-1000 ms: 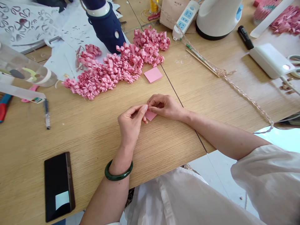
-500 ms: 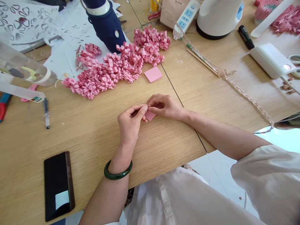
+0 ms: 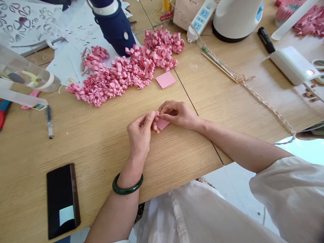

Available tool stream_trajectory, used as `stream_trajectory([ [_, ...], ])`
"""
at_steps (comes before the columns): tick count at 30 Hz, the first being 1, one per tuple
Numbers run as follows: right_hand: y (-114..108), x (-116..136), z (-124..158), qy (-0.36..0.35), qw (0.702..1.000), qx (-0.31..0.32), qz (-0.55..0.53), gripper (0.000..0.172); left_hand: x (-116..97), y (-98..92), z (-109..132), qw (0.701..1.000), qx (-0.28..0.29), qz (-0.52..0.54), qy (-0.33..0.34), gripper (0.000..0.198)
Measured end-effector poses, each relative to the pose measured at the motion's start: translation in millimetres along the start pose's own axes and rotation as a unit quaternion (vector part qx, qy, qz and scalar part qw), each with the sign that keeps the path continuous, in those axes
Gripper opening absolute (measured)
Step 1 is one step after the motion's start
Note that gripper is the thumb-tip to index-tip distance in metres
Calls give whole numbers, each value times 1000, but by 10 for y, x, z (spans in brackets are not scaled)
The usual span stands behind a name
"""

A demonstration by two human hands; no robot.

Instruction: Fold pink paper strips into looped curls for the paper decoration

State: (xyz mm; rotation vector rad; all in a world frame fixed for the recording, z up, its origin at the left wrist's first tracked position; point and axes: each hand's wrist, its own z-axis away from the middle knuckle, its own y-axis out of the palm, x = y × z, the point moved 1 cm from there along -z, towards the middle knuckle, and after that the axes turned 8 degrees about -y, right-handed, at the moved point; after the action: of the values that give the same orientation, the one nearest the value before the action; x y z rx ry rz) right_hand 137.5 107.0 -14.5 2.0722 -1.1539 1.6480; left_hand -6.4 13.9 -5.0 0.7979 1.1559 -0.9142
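Observation:
My left hand (image 3: 141, 130) and my right hand (image 3: 178, 114) meet above the wooden table, fingertips nearly touching. Between them is a small pink paper piece (image 3: 162, 124), its lower corner showing below the fingers. Both hands are closed in a pinch on it; the part between the fingertips is mostly hidden. A flat pink paper square (image 3: 165, 80) lies on the table beyond my right hand. Behind it and to the left is a long pile of curled pink paper strips (image 3: 118, 76). A green bangle is round my left wrist.
A phone (image 3: 62, 199) lies at the lower left, a pen (image 3: 50, 123) above it. Further back stand a dark blue bottle (image 3: 113, 28) and a white kettle (image 3: 235, 18) by a power strip (image 3: 201, 20). A braided cord (image 3: 270, 107), marker (image 3: 265, 39) and white box (image 3: 293, 65) are on the right.
My left thumb has lifted and shifted slightly left, and a small pink bit now shows at the fingertips. My right hand has barely moved.

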Motion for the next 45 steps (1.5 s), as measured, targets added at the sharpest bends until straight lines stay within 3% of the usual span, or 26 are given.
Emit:
stream_trajectory([
  [16,3,-19,-4,-13,1000,8,18,16,14,17,-15,1000,-2,-9,3,15],
  [30,1,-12,-6,-8,1000,12,26,13,28,9,-12,1000,-11,-26,11,16],
  [38,7,55,6,16,1000,-4,-2,21,10,13,-7,1000,-1,1,-5,29],
  [45,2,17,-2,6,1000,3,12,16,24,12,1,1000,-12,-21,16,22],
])
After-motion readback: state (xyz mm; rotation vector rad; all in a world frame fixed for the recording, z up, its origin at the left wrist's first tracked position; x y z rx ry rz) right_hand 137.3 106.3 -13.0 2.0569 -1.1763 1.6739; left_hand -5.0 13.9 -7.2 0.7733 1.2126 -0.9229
